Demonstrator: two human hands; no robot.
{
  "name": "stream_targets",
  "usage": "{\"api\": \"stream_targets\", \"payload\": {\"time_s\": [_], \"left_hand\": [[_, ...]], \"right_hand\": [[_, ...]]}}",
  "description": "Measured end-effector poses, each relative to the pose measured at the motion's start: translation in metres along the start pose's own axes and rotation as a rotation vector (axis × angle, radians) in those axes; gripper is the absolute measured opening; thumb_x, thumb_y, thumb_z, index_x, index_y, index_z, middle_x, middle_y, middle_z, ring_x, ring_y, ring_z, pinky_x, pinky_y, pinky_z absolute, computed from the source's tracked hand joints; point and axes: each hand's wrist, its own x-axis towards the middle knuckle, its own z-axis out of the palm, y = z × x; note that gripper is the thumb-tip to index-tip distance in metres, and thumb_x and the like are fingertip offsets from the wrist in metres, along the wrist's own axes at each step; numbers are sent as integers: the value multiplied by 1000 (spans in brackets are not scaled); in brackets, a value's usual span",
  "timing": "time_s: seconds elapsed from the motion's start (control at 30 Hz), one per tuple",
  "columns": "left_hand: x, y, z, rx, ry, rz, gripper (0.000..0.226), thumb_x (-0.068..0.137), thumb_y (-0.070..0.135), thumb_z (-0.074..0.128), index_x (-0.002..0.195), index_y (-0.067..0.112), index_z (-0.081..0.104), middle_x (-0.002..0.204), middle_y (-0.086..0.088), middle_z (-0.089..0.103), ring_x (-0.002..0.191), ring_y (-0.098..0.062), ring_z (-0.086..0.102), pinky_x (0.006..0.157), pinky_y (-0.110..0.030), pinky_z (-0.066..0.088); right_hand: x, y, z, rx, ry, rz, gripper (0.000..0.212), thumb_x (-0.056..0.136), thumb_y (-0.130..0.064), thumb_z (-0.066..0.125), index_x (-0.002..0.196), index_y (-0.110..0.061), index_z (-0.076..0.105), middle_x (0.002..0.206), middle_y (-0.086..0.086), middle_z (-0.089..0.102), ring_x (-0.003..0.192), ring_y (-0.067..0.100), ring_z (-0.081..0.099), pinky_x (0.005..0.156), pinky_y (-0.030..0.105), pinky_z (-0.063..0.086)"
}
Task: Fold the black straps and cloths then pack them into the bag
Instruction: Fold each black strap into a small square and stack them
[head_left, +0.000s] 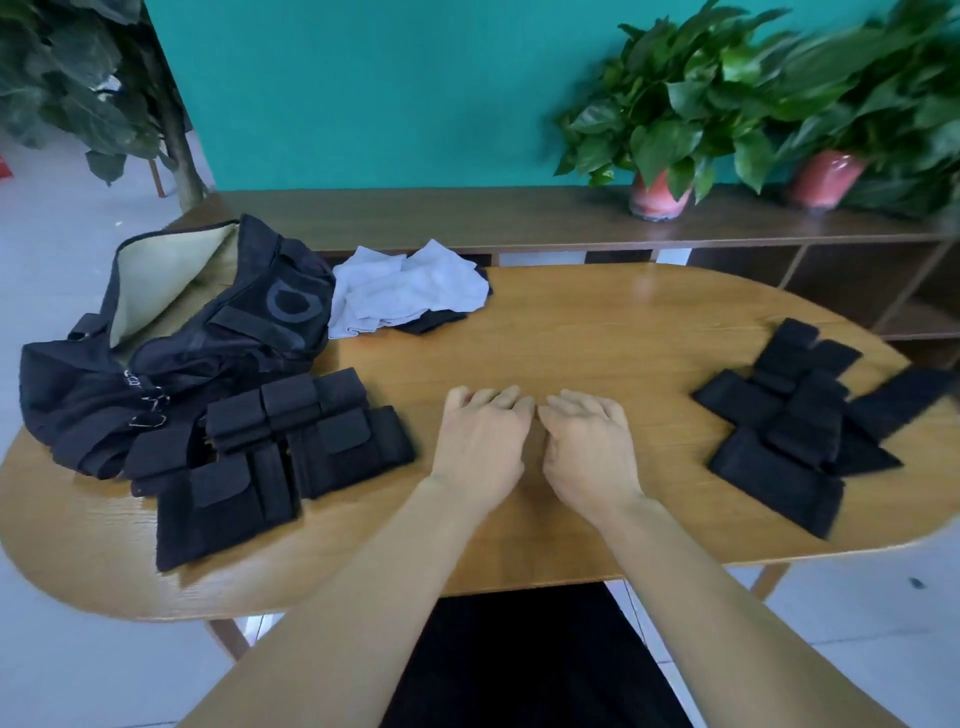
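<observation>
Your left hand (480, 447) and right hand (587, 452) rest mid-tabletop (597, 332) — each grip loose, holding nothing — between black strap piles (291, 452).

Two bare hands rest side by side on a wooden table.

The left hand (480, 441) and right hand (587, 449) lie palm-down, holding nothing, between folded black straps (280, 457) beside an open black bag (171, 338) and a loose strap pile (800, 421).

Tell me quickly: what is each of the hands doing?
Left hand: open, resting on the table, holding nothing.
Right hand: open, resting there too, empty.
</observation>
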Motion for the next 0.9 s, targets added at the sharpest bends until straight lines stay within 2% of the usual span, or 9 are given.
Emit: {"api": "stream_targets", "payload": {"time_s": [0.17, 0.3, 0.4, 0.47, 0.53, 0.63, 0.73, 0.83, 0.9], "left_hand": [[27, 56, 6, -52, -16, 137, 54, 86, 2, 49, 137, 20, 47, 146, 2, 44, 131, -19, 42, 102, -35, 20], [49, 98, 14, -72, -31, 242, 46, 87, 3, 47, 129, 20, 53, 139, 1, 51, 127, -20, 45, 100, -36, 23], [66, 124, 22, -96, -40, 308, 38, 94, 8, 43, 129, 19, 54, 139, 1, 51, 128, -20, 43, 101, -36, 22], [79, 140, 28, -114, -50, 352, 39, 99, 11, 40, 136, 19, 49, 147, 2, 44, 136, -18, 35, 106, -36, 19], [89, 155, 35, -123, -81, 396, 46, 100, 12, 39, 146, 19, 39, 155, 3, 33, 144, -14, 24, 113, -35, 14], [107, 177, 47, -117, -155, 461, 61, 98, 5, 40, 154, 17, 19, 161, 2, 18, 148, -11, 11, 118, -33, 6], [124, 192, 59, -93, -237, 504, 74, 94, 0, 42, 156, 16, 4, 163, 1, 3, 149, -9, 0, 121, -31, 0], [134, 202, 70, -82, -308, 483, 73, 95, 2, 39, 156, 17, 2, 163, 2, 2, 149, -8, 0, 121, -31, 1], [138, 207, 72, -77, -279, 431, 65, 98, 7, 36, 155, 18, 8, 163, 3, 10, 149, -8, 7, 120, -32, 5]], "right_hand": [[-23, 59, -18, -88, 13, 136, 31, 62, -2, 57, 86, -10, 75, 89, 8, 73, 95, 32, 68, 81, 45, 50], [-40, 103, -29, -122, 86, 324, 37, 70, -6, 45, 93, -9, 73, 97, 11, 72, 101, 34, 66, 85, 47, 49], [-51, 131, -33, -176, 120, 475, 35, 76, -9, 47, 101, -5, 71, 109, 20, 68, 108, 38, 63, 88, 50, 49], [-57, 148, -31, -213, 121, 544, 37, 76, -7, 65, 112, -3, 68, 117, 26, 64, 112, 42, 59, 91, 54, 48], [-63, 162, -29, -214, 73, 613, 52, 69, -7, 76, 119, -1, 63, 123, 29, 59, 117, 45, 55, 93, 55, 46], [-69, 177, -23, -212, 14, 686, 59, 72, -18, 78, 126, -1, 58, 129, 28, 55, 122, 44, 52, 96, 55, 45], [-71, 186, -14, -207, -37, 727, 60, 81, -29, 71, 132, -3, 54, 137, 26, 50, 129, 42, 46, 102, 54, 40], [-71, 193, -10, -213, -51, 732, 57, 83, -33, 69, 131, -4, 56, 138, 24, 50, 129, 41, 47, 101, 53, 42], [-70, 198, -8, -213, -51, 710, 56, 82, -34, 71, 129, -5, 58, 136, 24, 52, 127, 40, 49, 99, 53, 45]]}}
